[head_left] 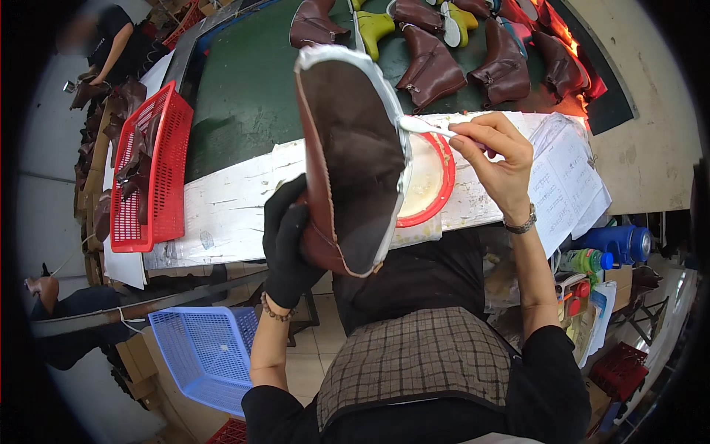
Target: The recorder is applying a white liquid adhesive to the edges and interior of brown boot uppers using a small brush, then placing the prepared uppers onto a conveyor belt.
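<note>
My left hand [287, 240], in a black glove, grips a brown leather boot upper [316, 192] from its left side and holds it up over the table's front edge. Its dark hollow inside faces me, and white coating runs along the upper and right edge. Between the fingertips of my bare right hand [494, 155] is a small white brush [433, 129], its tip touching that white edge. Partly hidden behind the boot upper sits a red-rimmed bowl [448, 181] of cream-coloured paste.
Several brown boots [433, 66] and yellow-green ones [373, 31] stand on the green belt [237, 89], near a glowing orange heater [566, 37] at far right. A red basket [177, 155] holds brown pieces. Papers [566, 185] lie right; a blue basket [207, 355] is below left. Another person [111, 44] works far left.
</note>
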{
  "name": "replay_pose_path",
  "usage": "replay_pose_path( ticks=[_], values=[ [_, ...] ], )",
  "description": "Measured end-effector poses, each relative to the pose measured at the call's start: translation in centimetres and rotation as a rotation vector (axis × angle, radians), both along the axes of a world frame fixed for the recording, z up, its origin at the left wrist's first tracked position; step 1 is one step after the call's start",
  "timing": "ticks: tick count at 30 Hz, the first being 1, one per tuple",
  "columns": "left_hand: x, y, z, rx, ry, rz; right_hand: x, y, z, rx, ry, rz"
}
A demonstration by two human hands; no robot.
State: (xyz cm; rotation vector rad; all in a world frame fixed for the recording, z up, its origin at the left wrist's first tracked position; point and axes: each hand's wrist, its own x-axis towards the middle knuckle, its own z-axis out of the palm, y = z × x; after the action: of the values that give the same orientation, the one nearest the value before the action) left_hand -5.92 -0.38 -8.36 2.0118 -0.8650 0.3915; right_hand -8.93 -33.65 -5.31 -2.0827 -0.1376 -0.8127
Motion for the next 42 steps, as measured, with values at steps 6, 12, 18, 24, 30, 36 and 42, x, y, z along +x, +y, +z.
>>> replay_pose_path(
  ticks=[6,12,18,24,30,36,42],
  values=[
    [1.9,-1.6,-1.9,-0.107,-0.158,0.11,-2.7,1.7,-0.3,-0.013,0.032,0.096],
    [4.2,-3.5,-2.9,-0.171,-0.209,0.22,-3.7,3.6,-0.3,-0.027,0.032,0.21],
    [4.2,-1.5,-2.3,-0.035,-0.253,0.219,-3.2,2.4,-1.2,0.024,0.237,0.11],
    [2.5,6.4,-0.7,-0.228,0.367,0.149,-0.4,-0.8,-4.6,-0.698,0.326,-0.105],
    [2.0,12.2,-2.8,-0.016,0.971,0.178,0.0,-0.4,-1.5,-0.316,0.233,-0.014],
    [2.8,10.3,-3.6,-0.005,0.995,0.029,1.0,1.7,0.8,-0.003,0.075,0.291],
    [3.0,10.3,-4.2,-0.001,1.0,-0.109,-0.4,0.5,0.9,-0.006,0.185,0.274]
  ],
)
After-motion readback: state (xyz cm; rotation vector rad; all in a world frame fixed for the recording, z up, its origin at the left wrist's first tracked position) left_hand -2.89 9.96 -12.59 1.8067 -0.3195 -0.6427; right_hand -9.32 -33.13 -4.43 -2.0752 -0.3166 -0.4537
